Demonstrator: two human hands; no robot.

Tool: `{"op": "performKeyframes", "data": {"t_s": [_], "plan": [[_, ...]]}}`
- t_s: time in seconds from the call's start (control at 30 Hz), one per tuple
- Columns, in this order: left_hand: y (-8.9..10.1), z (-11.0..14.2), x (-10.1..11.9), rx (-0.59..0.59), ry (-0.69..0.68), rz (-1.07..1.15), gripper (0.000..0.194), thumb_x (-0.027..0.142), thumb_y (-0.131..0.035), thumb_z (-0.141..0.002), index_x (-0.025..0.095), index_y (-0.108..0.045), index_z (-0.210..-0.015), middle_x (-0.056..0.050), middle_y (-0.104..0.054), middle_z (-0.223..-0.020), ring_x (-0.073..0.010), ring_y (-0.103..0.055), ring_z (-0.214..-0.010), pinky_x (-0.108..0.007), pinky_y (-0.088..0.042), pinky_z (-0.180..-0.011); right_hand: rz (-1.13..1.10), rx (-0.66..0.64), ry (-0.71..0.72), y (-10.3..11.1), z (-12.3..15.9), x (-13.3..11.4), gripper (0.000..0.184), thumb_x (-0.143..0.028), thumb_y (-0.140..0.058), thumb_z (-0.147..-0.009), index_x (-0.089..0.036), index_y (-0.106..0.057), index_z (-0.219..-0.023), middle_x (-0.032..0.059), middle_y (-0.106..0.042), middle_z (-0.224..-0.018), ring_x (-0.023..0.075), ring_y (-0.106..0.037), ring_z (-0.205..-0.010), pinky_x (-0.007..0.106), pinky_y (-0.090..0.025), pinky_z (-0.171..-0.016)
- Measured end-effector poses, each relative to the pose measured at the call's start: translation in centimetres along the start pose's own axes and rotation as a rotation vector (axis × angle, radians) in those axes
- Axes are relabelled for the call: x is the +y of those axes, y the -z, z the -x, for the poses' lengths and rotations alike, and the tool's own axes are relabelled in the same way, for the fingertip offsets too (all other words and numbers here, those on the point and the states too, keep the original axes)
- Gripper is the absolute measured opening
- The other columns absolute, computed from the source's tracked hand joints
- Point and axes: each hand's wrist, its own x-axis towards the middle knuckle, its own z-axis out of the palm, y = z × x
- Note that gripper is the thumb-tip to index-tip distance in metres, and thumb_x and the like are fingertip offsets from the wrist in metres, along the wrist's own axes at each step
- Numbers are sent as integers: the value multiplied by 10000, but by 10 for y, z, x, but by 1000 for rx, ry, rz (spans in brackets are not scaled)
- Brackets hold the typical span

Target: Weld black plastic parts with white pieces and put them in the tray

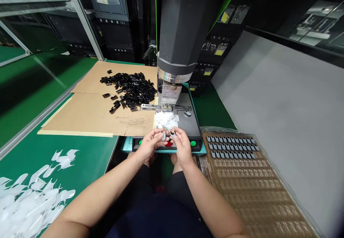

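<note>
My left hand [148, 144] pinches a small light-grey plastic piece [163, 136] between thumb and fingers. Close beside it, my right hand [184, 147] has its fingers closed on a small black plastic piece [172, 133]. Both hands are over the front edge of the machine base, by its red button [168, 144]. Just beyond the fingertips is a heap of thin white film pieces [167, 119]. Behind that heap, the machine's press head [172, 93] stands above a metal fixture [167, 107]. A finished-looking grey part [187, 113] lies on the base to the right.
Many black plastic parts [137, 87] are piled on cardboard [88, 112] at the left. More white film pieces [34, 198] cover the green table's near corner. On the right, a clear tray [242, 180] holds rows of grey parts [232, 146]. Green buttons [193, 144] flank the red one.
</note>
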Motion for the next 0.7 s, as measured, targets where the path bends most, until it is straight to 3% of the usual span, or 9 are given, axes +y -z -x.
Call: {"op": "performKeyframes", "data": {"t_s": [0.07,0.17,0.33,0.7], "plan": [[1,0,2,-13,63,50,499,376,-891,-849,164,-698,-1258,-130,-766,-1237,-242,-801,-1000,-359,-663,-920,-78,9,-40,2,1,-2,446,-436,-727,-943,-239,-646,-1334,99,-754,-1239,210,-732,-936,367,-638,-816],[3,1,3,-38,125,106,496,321,-855,-875,160,-689,-1314,-125,-785,-1161,-248,-804,-1001,-375,-662,-960,-179,-15,-96,4,2,-4,389,-403,-711,-937,-249,-662,-1291,78,-741,-1208,173,-705,-826,339,-629,-733],[5,2,3,-68,167,140,515,290,-815,-898,175,-667,-1377,-125,-794,-1123,-246,-807,-987,-367,-667,-954,-220,-46,-124,6,5,-6,331,-362,-684,-935,-256,-680,-1249,68,-721,-1193,166,-695,-811,337,-629,-724],[6,3,1,-101,187,137,450,275,-807,-900,168,-695,-1323,-117,-800,-1047,-230,-808,-945,-326,-677,-890,-267,-57,-174,7,7,-8,326,-320,-671,-909,-239,-677,-1225,71,-729,-1168,164,-671,-792,313,-594,-677]]}}
